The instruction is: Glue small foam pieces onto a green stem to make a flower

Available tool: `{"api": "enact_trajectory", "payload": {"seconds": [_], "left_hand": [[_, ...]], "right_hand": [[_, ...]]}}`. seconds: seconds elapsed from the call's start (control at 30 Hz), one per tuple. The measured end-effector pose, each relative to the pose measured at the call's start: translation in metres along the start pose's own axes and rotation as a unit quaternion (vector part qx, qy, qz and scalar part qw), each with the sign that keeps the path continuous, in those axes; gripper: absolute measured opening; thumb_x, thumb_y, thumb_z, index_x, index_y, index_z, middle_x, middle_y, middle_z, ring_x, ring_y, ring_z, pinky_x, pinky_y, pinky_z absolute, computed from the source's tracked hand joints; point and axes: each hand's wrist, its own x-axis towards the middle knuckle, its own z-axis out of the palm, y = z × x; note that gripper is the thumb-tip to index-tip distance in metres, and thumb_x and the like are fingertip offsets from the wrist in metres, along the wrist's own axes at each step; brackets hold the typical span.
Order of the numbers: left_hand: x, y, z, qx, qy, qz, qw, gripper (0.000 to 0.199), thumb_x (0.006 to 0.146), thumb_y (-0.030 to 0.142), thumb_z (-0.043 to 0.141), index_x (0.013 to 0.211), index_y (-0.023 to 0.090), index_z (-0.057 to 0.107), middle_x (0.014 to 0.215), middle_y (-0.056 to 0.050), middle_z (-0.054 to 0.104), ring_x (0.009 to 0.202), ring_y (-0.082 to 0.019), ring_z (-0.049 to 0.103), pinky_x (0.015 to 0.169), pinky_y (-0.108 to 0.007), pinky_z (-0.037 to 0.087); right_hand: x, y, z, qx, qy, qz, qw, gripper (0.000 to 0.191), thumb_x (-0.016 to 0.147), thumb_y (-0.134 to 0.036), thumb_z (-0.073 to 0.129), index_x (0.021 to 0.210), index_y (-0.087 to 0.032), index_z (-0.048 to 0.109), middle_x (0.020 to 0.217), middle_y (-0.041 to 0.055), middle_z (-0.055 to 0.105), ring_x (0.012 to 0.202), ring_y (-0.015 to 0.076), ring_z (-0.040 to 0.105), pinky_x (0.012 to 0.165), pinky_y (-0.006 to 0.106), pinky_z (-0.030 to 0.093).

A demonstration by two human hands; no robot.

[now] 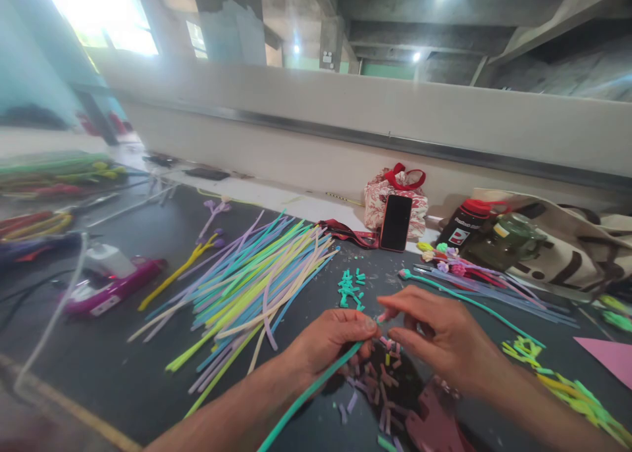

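Teal and fuzzy, a long flexible craft stem [309, 396] is held at the lower centre of the frame, gripped near its upper end by the thumb and fingers of the left hand [328, 337]. A tiny pink fuzzy bit [381, 317] is seen at the left fingertips. Beside it, the right hand [434, 327] is held half-curled, thumb and forefinger parted; whether anything is pinched there cannot be told. For neat work, the stem is probably best gripped close to its end, the bit squared against it and pressed lightly so that the pile is not crushed.

Below the hands, short pink and mauve fuzzy pieces [382, 387] are scattered; above them, short teal pieces [349, 289] are heaped. Pastel fuzzy stems [257, 268] are spread left of centre. At centre right, a black-screened smartphone [395, 222] is propped upright.
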Motion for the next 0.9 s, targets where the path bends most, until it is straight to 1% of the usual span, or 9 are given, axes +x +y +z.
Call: {"api": "enact_trajectory", "payload": {"seconds": [0.1,0.17,0.23,0.37,0.53,0.7,0.8,0.9], "left_hand": [[0.0,0.0,-0.001,-0.013,-0.013,0.009,1.0,0.02,0.065,0.03,0.066,0.067,0.013,0.056,0.046,0.004,0.053,0.033,-0.003,0.039,0.034,-0.015,0.019],[0.0,0.0,-0.001,-0.031,-0.026,0.011,0.999,0.022,0.064,0.031,0.067,0.067,0.012,0.056,0.046,0.003,0.053,0.033,-0.003,0.039,0.034,-0.015,0.018],[-0.001,0.0,0.0,-0.047,-0.041,0.011,0.998,0.022,0.063,0.031,0.067,0.066,0.012,0.056,0.045,0.003,0.052,0.033,-0.003,0.038,0.033,-0.015,0.017],[-0.002,-0.002,0.003,-0.057,-0.06,0.005,0.997,0.02,0.066,0.03,0.064,0.067,0.012,0.057,0.044,0.003,0.051,0.033,-0.003,0.039,0.033,-0.015,0.018],[0.0,-0.004,0.002,-0.054,-0.07,0.007,0.996,0.019,0.07,0.031,0.061,0.067,0.012,0.056,0.046,0.003,0.052,0.033,-0.004,0.04,0.032,-0.014,0.02],[0.0,-0.003,0.001,-0.06,-0.074,0.006,0.995,0.019,0.071,0.031,0.059,0.066,0.012,0.055,0.045,0.003,0.051,0.032,-0.003,0.038,0.031,-0.014,0.019],[-0.001,-0.003,0.001,-0.063,-0.084,0.006,0.994,0.019,0.071,0.031,0.06,0.068,0.012,0.056,0.046,0.003,0.051,0.033,-0.003,0.038,0.031,-0.014,0.02],[-0.001,-0.003,0.002,-0.066,-0.082,0.009,0.994,0.019,0.071,0.03,0.06,0.069,0.012,0.056,0.046,0.003,0.051,0.033,-0.003,0.038,0.032,-0.014,0.02]], "right_hand": [[-0.002,-0.001,-0.003,-0.009,0.031,0.03,0.999,0.033,0.075,-0.014,0.056,0.107,-0.022,0.057,0.085,0.0013,0.062,0.066,0.0119,0.057,0.056,0.022,0.045],[-0.003,-0.002,-0.005,-0.004,0.039,0.061,0.997,0.032,0.074,-0.014,0.056,0.105,-0.023,0.058,0.084,0.0005,0.062,0.064,0.0116,0.056,0.054,0.022,0.044],[-0.003,-0.003,-0.005,0.024,0.02,0.086,0.996,0.03,0.073,-0.014,0.056,0.101,-0.024,0.06,0.083,0.0001,0.063,0.064,0.0118,0.057,0.054,0.021,0.045],[0.001,-0.004,-0.001,0.083,-0.024,0.106,0.991,0.027,0.071,-0.014,0.058,0.097,-0.022,0.062,0.086,0.0014,0.064,0.071,0.0146,0.06,0.056,0.022,0.047],[0.007,-0.006,0.006,0.136,-0.026,0.156,0.978,0.02,0.072,-0.016,0.059,0.091,-0.019,0.063,0.078,0.0009,0.065,0.067,0.0146,0.059,0.056,0.023,0.046],[0.009,-0.002,0.009,0.237,-0.045,0.178,0.954,0.013,0.075,-0.018,0.057,0.087,-0.018,0.061,0.075,0.0015,0.065,0.065,0.015,0.06,0.059,0.026,0.046],[0.009,0.001,0.011,0.263,-0.043,0.185,0.946,0.012,0.077,-0.02,0.057,0.087,-0.018,0.062,0.073,0.0005,0.064,0.065,0.0135,0.058,0.058,0.024,0.044],[0.01,0.002,0.01,0.276,-0.04,0.19,0.941,0.011,0.078,-0.023,0.056,0.086,-0.018,0.063,0.068,-0.0015,0.062,0.059,0.0104,0.055,0.052,0.02,0.041]]}}
